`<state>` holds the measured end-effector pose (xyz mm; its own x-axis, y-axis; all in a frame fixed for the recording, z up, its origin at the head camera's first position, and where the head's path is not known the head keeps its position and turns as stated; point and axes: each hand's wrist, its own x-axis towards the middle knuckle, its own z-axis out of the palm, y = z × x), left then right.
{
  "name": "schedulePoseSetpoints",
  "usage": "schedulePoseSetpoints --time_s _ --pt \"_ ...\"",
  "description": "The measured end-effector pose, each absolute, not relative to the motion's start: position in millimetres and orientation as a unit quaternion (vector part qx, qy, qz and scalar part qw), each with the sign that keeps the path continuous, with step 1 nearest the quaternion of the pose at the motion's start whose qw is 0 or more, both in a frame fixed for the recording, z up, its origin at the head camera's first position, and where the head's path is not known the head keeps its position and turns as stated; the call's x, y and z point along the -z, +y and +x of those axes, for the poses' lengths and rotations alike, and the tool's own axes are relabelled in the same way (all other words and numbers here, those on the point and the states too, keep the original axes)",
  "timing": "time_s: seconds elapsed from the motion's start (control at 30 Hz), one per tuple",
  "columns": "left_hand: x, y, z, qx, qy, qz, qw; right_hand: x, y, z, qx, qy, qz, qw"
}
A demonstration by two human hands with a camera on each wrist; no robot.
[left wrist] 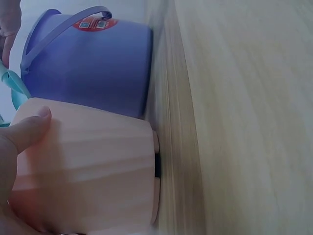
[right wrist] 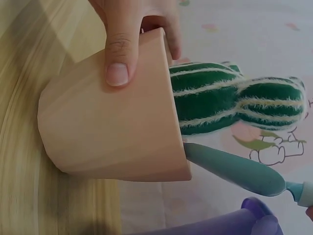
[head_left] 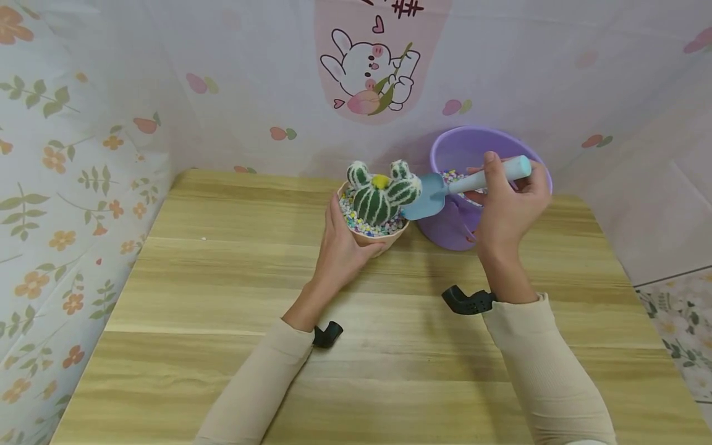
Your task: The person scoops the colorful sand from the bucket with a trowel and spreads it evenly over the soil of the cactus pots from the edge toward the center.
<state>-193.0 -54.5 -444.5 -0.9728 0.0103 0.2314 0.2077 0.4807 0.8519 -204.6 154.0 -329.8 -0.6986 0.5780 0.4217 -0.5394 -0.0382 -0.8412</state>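
Observation:
A peach flowerpot stands upright on the table, holding a striped green cactus with a yellow top, set in multicoloured pebbles. My left hand grips the pot's near left side, its thumb on the outer wall. In my right hand is the handle of a blue trowel. The trowel's tip lies at the pot's right rim, beside the cactus; in the right wrist view it reaches just inside the rim. How many pebbles the blade carries is hard to tell.
A purple bucket with more coloured pebbles inside stands right of the pot, its handle hanging down the front. Behind the wooden table rises a printed cloth. A small white speck lies on the left of the table.

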Motion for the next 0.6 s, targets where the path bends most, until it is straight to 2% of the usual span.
schedulePoseSetpoints --time_s 0.6 --pt "446.8 -45.0 -194.5 0.504 -0.851 -0.053 0.137 326.3 151.5 -206.7 -0.699 -0.592 -0.008 0.402"
